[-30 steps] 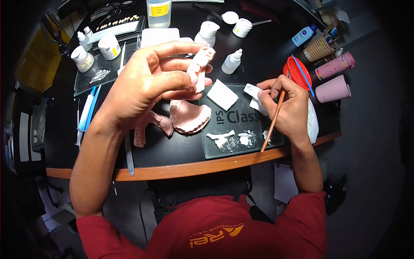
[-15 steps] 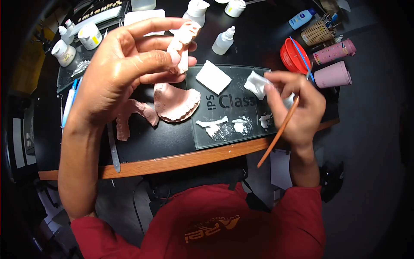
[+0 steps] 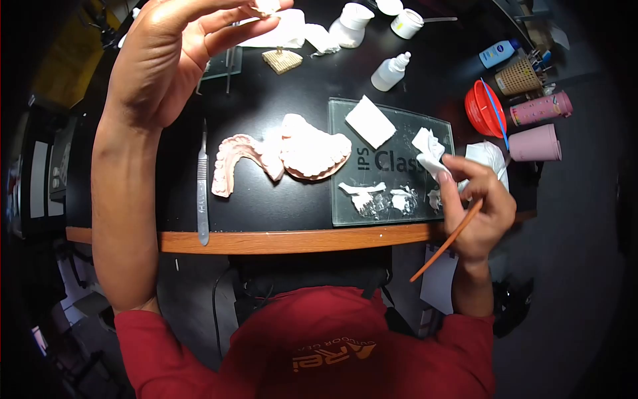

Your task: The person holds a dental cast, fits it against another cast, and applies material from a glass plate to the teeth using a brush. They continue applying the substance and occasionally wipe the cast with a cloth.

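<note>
My left hand (image 3: 179, 53) is raised at the upper left, its fingers closed on a small pinkish dental cast piece (image 3: 267, 6), partly cut off by the top edge. In my right hand (image 3: 488, 209) are an orange-handled brush (image 3: 442, 247) and a crumpled white tissue (image 3: 430, 158); the brush tip is hidden. Beneath that hand lies a glass slab (image 3: 340, 133) bearing a white pad (image 3: 370, 123) and smears of white paste (image 3: 364, 194). To the slab's left sit a pink dental cast (image 3: 314, 151) and a horseshoe-shaped cast piece (image 3: 230, 156).
A scalpel (image 3: 203, 186) lies at the table's left. Further back are a dropper bottle (image 3: 389, 73), a white bottle (image 3: 351, 26), an opened jar (image 3: 407, 24) and a honeycomb block (image 3: 282, 60). On the right stand a red bowl (image 3: 480, 110), a pink cup (image 3: 533, 143) and a basket-like holder (image 3: 518, 78).
My left hand has lifted the cast piece to the top edge, uncovering the scalpel and honeycomb block. The view has shifted, so the table's things appear further right. My right hand keeps the brush and tissue.
</note>
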